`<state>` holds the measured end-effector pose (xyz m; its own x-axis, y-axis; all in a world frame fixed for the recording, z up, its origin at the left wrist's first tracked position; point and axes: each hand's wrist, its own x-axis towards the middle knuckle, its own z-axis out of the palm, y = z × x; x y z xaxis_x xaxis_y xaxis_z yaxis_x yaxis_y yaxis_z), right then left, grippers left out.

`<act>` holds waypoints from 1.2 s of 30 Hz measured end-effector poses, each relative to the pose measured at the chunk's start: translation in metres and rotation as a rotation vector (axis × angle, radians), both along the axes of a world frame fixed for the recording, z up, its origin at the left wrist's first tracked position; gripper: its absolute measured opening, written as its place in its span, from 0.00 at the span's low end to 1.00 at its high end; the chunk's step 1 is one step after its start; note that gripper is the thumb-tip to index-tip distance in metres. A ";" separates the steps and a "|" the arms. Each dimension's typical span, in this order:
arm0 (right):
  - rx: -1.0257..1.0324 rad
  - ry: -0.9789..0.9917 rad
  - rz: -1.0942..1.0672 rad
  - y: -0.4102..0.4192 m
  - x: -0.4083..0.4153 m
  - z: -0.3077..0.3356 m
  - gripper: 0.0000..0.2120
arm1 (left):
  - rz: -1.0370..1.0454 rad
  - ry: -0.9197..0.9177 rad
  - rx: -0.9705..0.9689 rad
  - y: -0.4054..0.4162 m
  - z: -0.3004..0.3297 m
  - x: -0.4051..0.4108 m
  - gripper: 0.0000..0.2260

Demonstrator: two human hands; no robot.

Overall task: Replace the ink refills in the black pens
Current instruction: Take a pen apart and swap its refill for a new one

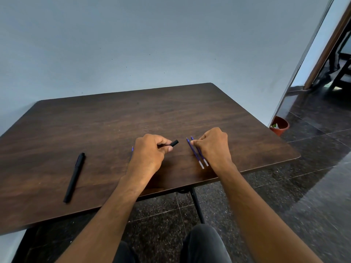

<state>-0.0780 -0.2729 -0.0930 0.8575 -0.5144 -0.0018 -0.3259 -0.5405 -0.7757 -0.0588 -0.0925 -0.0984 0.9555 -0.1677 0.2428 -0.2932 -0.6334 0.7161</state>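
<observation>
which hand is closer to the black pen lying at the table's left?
Left. The left hand grips a black pen piece mid-table, right of the black pen; the right hand is farther right.

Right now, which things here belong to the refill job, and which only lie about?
Belong to the job: black pen part in the left hand; two blue refills touched by the right hand; black pen lying at left.

Lying about: red pot on the floor.

The person's two forearms are bare from the lower edge of the view to the wrists, with no sleeves, watch or rings showing. The left hand [150,152] and right hand [213,144] wear no gloves. Dark grey trousers [205,243] cover both knees.
</observation>
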 end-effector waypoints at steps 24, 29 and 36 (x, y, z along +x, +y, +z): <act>-0.064 0.050 0.347 0.120 0.015 0.017 0.11 | 0.282 -0.019 -0.081 0.114 0.005 -0.012 0.08; -0.327 0.147 0.379 0.154 0.018 0.013 0.12 | 0.311 -0.016 -0.113 0.120 -0.006 -0.020 0.08; -0.434 0.161 0.347 0.169 0.023 0.010 0.11 | 0.319 -0.022 -0.150 0.115 -0.016 -0.025 0.10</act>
<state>-0.0551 -0.1037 -0.0833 0.9826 -0.1859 0.0019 -0.1685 -0.8945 -0.4140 -0.0834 0.0223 -0.1148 0.9482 0.1773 0.2637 -0.1144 -0.5838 0.8038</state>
